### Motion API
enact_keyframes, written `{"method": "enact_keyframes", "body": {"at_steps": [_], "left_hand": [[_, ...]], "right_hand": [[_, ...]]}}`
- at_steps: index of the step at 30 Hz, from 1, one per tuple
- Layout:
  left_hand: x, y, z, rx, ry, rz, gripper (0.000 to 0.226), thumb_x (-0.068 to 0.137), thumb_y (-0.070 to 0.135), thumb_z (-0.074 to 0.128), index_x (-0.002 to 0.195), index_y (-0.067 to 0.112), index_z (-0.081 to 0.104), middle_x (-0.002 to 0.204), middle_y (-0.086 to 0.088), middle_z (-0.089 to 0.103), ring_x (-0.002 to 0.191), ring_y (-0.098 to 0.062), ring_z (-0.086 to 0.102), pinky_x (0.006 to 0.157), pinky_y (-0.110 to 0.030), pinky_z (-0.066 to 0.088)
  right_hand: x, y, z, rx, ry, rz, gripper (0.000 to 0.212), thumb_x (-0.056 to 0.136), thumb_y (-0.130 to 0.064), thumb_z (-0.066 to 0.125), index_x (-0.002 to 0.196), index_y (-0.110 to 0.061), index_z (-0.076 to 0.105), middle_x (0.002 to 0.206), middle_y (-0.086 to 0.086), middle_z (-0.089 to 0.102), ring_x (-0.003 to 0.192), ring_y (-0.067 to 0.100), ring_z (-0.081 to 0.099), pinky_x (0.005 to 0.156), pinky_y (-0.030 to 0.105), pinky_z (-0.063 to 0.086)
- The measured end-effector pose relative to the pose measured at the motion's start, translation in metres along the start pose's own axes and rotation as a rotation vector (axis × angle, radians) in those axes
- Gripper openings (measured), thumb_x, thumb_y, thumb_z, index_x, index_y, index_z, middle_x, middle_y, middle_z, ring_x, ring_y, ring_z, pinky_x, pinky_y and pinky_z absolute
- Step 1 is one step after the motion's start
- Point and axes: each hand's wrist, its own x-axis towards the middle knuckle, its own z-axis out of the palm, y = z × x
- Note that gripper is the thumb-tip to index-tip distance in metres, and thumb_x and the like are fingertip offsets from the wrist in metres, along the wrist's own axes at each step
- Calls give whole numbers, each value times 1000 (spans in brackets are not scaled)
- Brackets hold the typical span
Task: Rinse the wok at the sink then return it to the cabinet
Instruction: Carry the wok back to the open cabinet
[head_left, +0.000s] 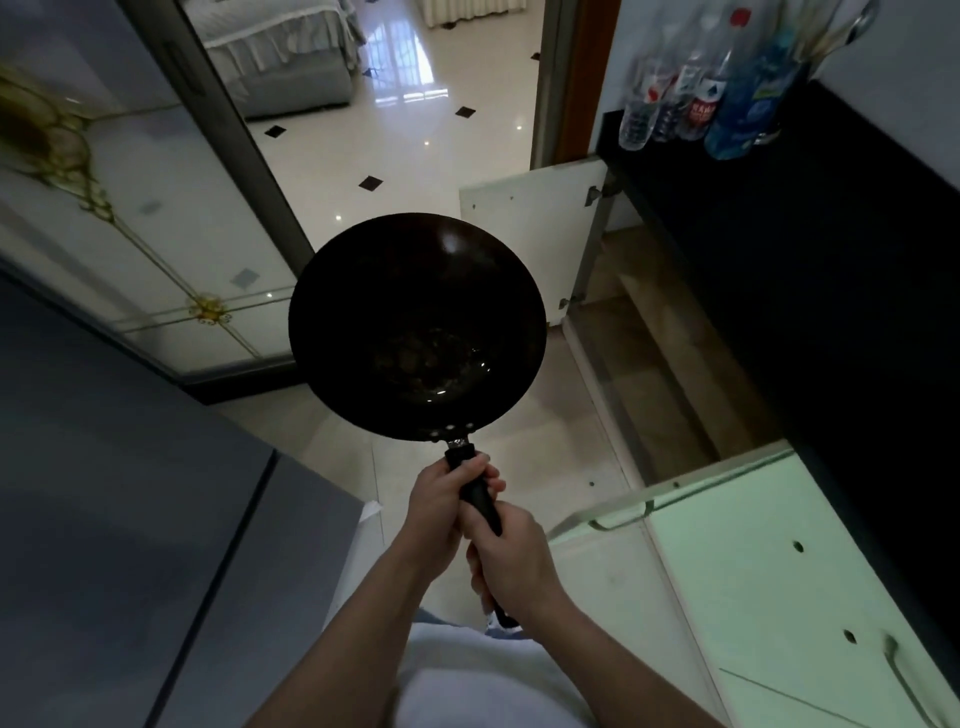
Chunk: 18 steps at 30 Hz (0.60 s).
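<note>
The left hand (439, 506) and the right hand (514, 558) both grip the black handle (480, 501) of the round black metal wok (415, 322), held in the air beside the open white cabinet (649, 374)

We see the wok (415, 322) as dark metal, mostly matt across its bowl, with a few bright glints low in the hollow. Pale metal rivets (451, 427) sit by its handle (480, 499), which looks like matt black plastic. Beyond the wok the floor tiles (395, 150) are pale and mirror-glossy. Right of the wok the open cabinet door (524, 244) is smooth white board with small metal hinges (595, 195). Further right the countertop (831, 260) is black and smooth, and it bears clear plastic bottles (701, 104). Left of the wok a glossy panel (171, 270) carries gold ornament. Far beyond the wok, the bed cover (270, 62) looks like soft ruffled cloth.
</note>
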Motion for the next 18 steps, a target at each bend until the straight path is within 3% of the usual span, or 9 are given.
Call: {"method": "enact_keyframes", "body": {"at_steps": [10, 18], "left_hand": [[94, 55, 10, 24, -56, -44, 10, 94, 6, 59, 93, -4, 59, 77, -12, 62, 67, -18, 63, 65, -27, 54], [195, 130, 16, 124, -209, -130, 9, 95, 6, 58, 97, -2, 60, 80, -12, 63, 70, -18, 64, 70, -29, 55]], "right_hand": [[96, -33, -6, -48, 87, 17, 34, 95, -42, 57, 71, -18, 60, 53, 1, 58, 46, 18, 52, 50, 40, 48], [198, -79, 6, 8, 233, 52, 30, 99, -38, 55, 73, -23, 58, 52, -4, 56, 42, 7, 51, 50, 28, 45]]}}
